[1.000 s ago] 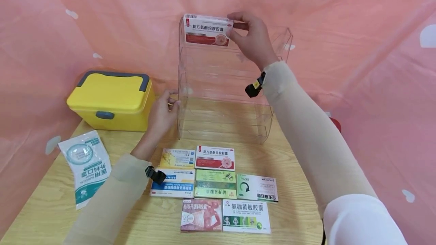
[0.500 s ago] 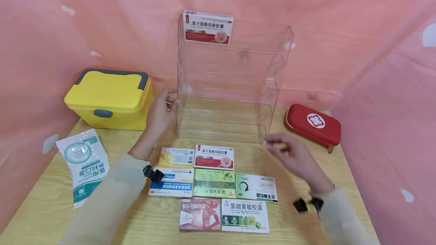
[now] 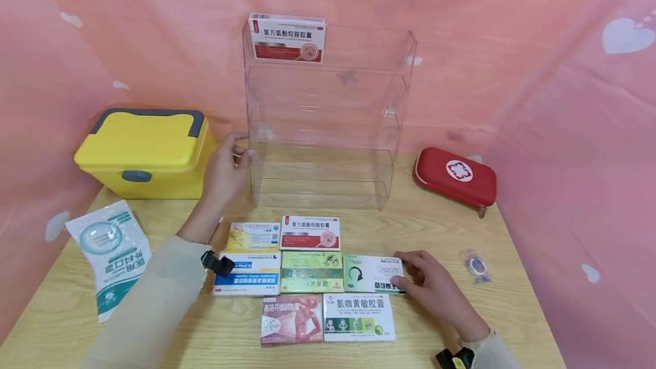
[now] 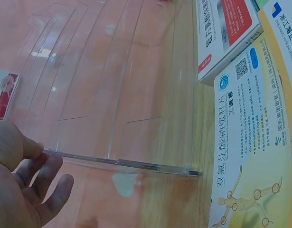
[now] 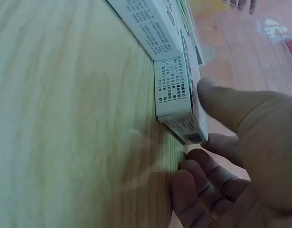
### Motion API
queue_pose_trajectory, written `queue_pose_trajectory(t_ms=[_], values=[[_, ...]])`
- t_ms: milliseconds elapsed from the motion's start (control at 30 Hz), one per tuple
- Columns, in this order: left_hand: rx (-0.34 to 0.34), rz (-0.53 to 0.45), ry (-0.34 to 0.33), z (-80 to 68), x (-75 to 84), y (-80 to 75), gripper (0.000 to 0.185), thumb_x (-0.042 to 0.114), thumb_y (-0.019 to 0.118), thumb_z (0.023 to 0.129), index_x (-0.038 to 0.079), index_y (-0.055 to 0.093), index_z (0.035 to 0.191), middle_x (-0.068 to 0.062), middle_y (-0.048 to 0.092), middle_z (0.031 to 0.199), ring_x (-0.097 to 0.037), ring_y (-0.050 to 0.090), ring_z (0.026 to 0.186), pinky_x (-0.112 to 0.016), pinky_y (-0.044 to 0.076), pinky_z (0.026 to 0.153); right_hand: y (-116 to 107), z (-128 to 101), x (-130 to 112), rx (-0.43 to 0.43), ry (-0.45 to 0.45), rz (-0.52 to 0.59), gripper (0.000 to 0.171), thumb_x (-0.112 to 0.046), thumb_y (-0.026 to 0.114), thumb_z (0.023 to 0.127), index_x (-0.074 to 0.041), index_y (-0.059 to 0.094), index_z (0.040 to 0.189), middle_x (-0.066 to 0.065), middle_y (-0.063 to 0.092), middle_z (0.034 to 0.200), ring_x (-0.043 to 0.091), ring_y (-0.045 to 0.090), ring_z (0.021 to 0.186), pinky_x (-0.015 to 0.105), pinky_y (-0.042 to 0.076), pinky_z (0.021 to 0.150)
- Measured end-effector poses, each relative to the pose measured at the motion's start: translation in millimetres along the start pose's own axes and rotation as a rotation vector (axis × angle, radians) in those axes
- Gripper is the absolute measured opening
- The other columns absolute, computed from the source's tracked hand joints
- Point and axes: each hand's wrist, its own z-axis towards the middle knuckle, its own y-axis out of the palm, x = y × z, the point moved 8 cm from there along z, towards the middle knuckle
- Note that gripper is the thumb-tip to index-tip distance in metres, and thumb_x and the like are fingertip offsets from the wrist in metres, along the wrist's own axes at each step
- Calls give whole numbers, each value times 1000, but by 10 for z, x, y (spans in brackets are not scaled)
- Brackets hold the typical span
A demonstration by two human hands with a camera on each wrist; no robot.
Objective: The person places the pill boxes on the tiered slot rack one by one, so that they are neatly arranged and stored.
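A clear acrylic display rack with several tiers stands at the back. My left hand pinches its left side panel between thumb and fingers, as the left wrist view shows. A red-and-white medicine box stands upright in the top tier, at the left. At the right of the laid-out boxes, my right hand holds the right end of a white-and-green medicine box, thumb on its top face and index finger at its far corner. That box lies flat on the table, against its neighbour.
Several medicine boxes lie flat in front of the rack, among them a red-and-white one and a green one. A yellow case and a mask packet stand left. A red first-aid pouch and a small tape roll lie right.
My right hand has let go of the red-and-white box in the top tier and come down to the white-and-green box. The left hand stays at the rack. The view has shifted slightly.
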Motion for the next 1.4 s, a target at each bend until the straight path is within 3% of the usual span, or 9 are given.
queue_pose_trajectory(t_ms=[200, 400, 567, 800, 933, 1167, 1300, 1400], values=[[4, 12, 8, 1, -17, -16, 35, 13, 60, 103, 9, 56, 138, -12, 68, 101, -28, 61, 85, -39, 47, 68, -24, 112, 14, 17, -7, 21, 38, -33, 80, 89, -16, 67, 121, 4, 54, 106, 21, 52, 87, 29, 45, 71], [6, 24, 15, 5, -8, 2, 35, 13, 60, 103, 9, 56, 137, -11, 67, 101, -28, 61, 86, -40, 47, 69, -153, 192, 43, 130, 4, 41, 40, -28, 80, 91, -15, 61, 124, 5, 54, 106, 21, 56, 91, 31, 53, 76], [-4, 21, 18, 3, 16, 13, 36, 14, 60, 103, 10, 55, 138, -11, 67, 100, -28, 61, 86, -40, 47, 68, -207, 195, 1, 167, 3, 46, 38, -22, 80, 90, -16, 62, 123, 4, 55, 109, 21, 58, 93, 30, 55, 78], [-6, 24, 14, -1, 15, 0, 36, 14, 59, 103, 10, 54, 139, -11, 66, 100, -27, 60, 86, -40, 47, 69, -261, 56, -160, 233, -160, 50, 35, -6, 80, 88, -15, 64, 118, 2, 60, 118, 17, 61, 97, 32, 57, 76], [-2, 21, 16, -2, 3, -16, 36, 14, 59, 103, 10, 54, 139, -11, 67, 101, -27, 60, 86, -39, 47, 68, -237, -57, -224, 221, -254, 37, 38, 1, 79, 86, -17, 64, 115, 5, 61, 124, 14, 64, 96, 32, 58, 73], [13, 26, 27, -14, -14, -38, 35, 12, 60, 102, 9, 56, 137, -12, 68, 100, -28, 62, 85, -40, 47, 67, -234, -96, -238, 184, -240, 47, 40, 1, 79, 87, -22, 66, 117, -7, 66, 116, 13, 67, 95, 31, 58, 72], [15, 31, 43, -13, -3, -28, 34, 13, 60, 102, 8, 56, 136, -12, 68, 100, -28, 63, 84, -41, 48, 67, -379, -43, -326, 194, -272, 31, 42, 3, 78, 87, -24, 67, 117, -9, 66, 115, 13, 66, 96, 30, 58, 70], [13, 31, 39, -11, -1, -29, 35, 13, 60, 102, 9, 56, 136, -12, 68, 100, -28, 64, 85, -41, 48, 67, -623, 56, -605, 235, -341, 23, 41, 7, 78, 85, -17, 68, 117, -3, 67, 113, 14, 66, 93, 29, 58, 68]])
